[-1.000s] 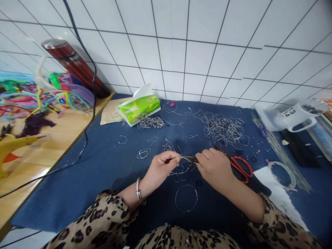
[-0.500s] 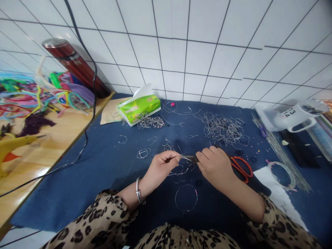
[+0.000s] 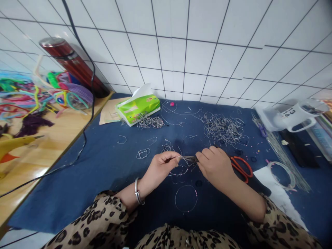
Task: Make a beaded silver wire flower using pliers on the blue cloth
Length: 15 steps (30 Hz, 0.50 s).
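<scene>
My left hand, with a silver bangle at the wrist, pinches a thin piece of wire between thumb and fingertips. My right hand is closed around a pair of pliers, whose dark jaws point left and meet the wire close to the left fingertips. Most of the pliers' handles are hidden by my hand. Just below the jaws lie thin wire loops with small pink beads. Nearer to me is a round beaded wire ring on the blue cloth.
Red-handled scissors lie beside my right hand. A tangled wire pile is beyond it. A green tissue pack and a red thermos stand left. Straight wires, a clear ring and a white cup are right.
The wire between my hands has shifted slightly, and the pliers' jaws now show more plainly. Both hands stay in nearly the same place.
</scene>
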Available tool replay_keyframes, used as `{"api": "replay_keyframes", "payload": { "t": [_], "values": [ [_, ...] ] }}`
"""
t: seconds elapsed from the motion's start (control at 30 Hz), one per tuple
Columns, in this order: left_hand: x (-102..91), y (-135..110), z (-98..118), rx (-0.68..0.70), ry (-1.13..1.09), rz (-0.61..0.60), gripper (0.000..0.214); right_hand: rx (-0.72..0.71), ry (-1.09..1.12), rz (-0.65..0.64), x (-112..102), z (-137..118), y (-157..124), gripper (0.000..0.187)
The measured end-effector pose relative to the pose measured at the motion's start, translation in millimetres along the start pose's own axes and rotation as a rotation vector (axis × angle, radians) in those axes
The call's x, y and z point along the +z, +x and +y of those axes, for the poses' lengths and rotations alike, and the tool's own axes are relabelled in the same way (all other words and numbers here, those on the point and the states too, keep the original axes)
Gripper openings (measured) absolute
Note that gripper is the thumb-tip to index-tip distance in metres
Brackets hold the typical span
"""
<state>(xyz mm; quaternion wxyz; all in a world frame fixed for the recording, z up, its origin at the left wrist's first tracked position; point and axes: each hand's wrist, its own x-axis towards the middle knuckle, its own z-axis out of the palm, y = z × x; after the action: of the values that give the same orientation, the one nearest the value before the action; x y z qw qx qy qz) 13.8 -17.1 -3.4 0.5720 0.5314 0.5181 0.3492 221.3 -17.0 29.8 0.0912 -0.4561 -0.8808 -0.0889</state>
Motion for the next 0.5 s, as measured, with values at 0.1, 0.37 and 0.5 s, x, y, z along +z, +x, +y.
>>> {"api": "replay_keyframes", "payload": {
  "t": [0.1, 0.37, 0.5],
  "values": [
    [0.1, 0.3, -0.3, -0.005, 0.013, 0.013, 0.023, 0.003, 0.020, -0.006, 0.7, 0.4, 0.8, 0.013],
    [0.6, 0.4, -0.4, 0.005, 0.027, 0.019, 0.026, 0.013, 0.031, -0.015, -0.1, 0.0, 1.4, 0.012],
    [0.6, 0.7, -1.4, 0.022, 0.040, 0.024, 0.024, 0.017, 0.025, -0.035, -2.2, -0.1, 1.2, 0.013]
  ]
}}
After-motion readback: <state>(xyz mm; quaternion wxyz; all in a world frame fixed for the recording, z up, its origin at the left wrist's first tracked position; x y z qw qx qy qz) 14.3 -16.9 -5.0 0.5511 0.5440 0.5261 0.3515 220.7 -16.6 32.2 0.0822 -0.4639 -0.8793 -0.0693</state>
